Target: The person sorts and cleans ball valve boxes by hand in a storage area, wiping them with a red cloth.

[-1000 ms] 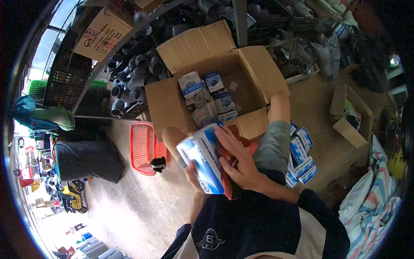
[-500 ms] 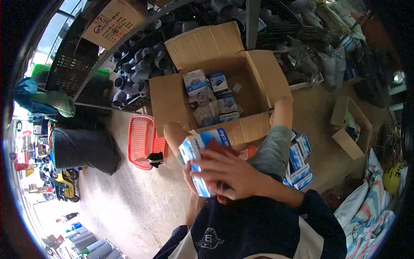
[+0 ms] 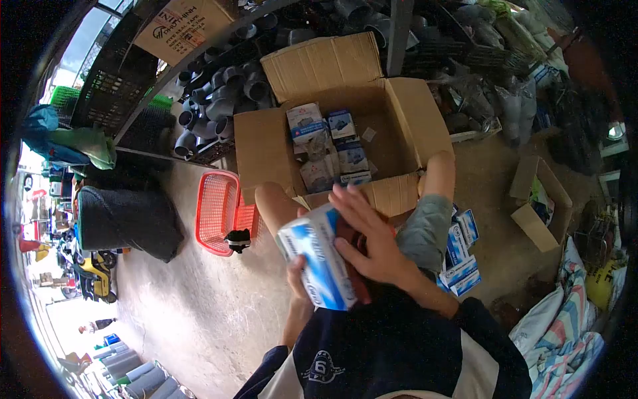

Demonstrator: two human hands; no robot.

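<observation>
In front of my chest I hold a blue and white printed carton (image 3: 319, 256), tilted, its printed face towards me. My left hand (image 3: 297, 276) grips its left side, the thumb on the printed face. My right hand (image 3: 375, 249) lies along the right side, fingers stretched and thumb near the edge. A dark red cloth-like piece (image 3: 359, 287) is pressed between that hand and the carton, mostly hidden by the palm. Beyond my hands stands an open cardboard box (image 3: 266, 149) with several small cartons (image 3: 340, 126) inside, some wrapped in clear plastic.
Several blue and white cartons (image 3: 460, 256) lie on the floor at right. A red plastic basket (image 3: 216, 213) with a black item (image 3: 237, 241) stands left. Grey pipe fittings (image 3: 226, 100) fill the rack behind. A smaller open box (image 3: 541, 203) and striped sacks (image 3: 561, 339) are right.
The carton has turned so that its broad printed face shows more. My right hand has moved up and right across it, its fingers now stretched out. The red piece is more covered.
</observation>
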